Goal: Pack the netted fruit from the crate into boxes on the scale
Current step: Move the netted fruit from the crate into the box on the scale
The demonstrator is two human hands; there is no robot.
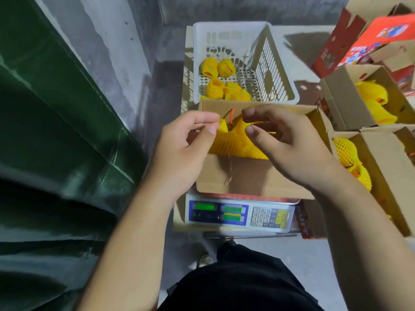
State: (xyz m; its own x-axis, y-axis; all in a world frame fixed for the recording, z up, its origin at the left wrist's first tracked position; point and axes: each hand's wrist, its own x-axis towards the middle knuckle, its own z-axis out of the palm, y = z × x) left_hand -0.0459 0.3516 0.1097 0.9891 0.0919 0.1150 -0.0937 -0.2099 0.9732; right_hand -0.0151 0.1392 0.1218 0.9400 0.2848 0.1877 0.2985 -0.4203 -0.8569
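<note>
A: Head view, close up first. What do you see?

B: A scale with green numbers, and a brown box sitting on it.

A: And the hands?

B: Both are over the box. The left hand pinches something thin, maybe a string, but it is too small to be sure. The right hand has curled fingers just above the yellow netted fruit in the box. I cannot tell if it holds any.

A: What is farther back?

B: A white crate with a few more netted fruit on its floor. On the right are other boxes with fruit in them.

A: What could go wrong?

B: I think pressing on the box could make the scale show the wrong weight. A hard tug could tear the soft net.
</note>
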